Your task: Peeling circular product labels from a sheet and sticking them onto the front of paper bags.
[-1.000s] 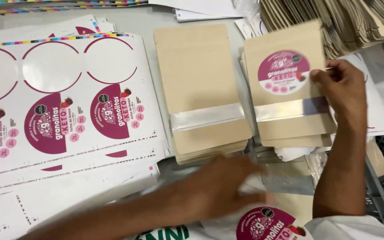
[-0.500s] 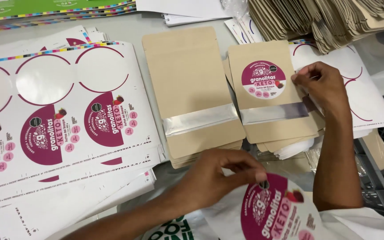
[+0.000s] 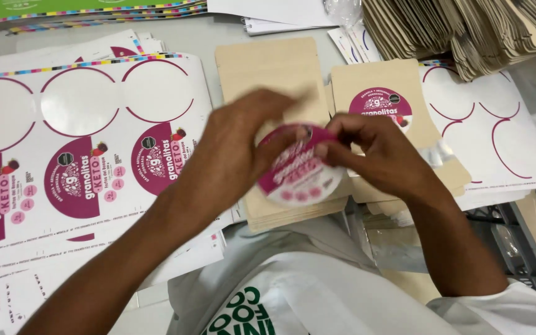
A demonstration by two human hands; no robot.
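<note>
The fingers (image 3: 336, 144) of the right hand (image 3: 383, 155) are pinched together on the upper right edge of a round sticker (image 3: 298, 167). The fingers (image 3: 274, 146) of the left hand (image 3: 240, 155) are closed on the sticker's left edge; motion blur hides the exact contact. The sticker is magenta above and white below, and both hands hold it in the air at scene centre, above the near end of a stack of plain tan pouches (image 3: 268, 68).

Just right of that stack lies a second stack of pouches (image 3: 398, 77). The top pouch carries a round magenta label (image 3: 381, 102), partly covered by the right hand. A clear window strip (image 3: 440, 152) crosses that pouch to the right of the right wrist.

To the left, sticker sheets (image 3: 82, 142) lie overlapped on the tabletop (image 3: 218, 34). The far row of circles on the top sheet is bare white backing; the near row holds magenta stickers. To the right, beyond the labelled pouch, lies a backing sheet (image 3: 504, 142) with empty circle outlines.

At far right, a large fanned pile of tan pouches (image 3: 466, 31) rests. At far left, a stack of green printed sheets (image 3: 88, 9) lies along the edge. White papers (image 3: 268, 12) lie at far centre.
</note>
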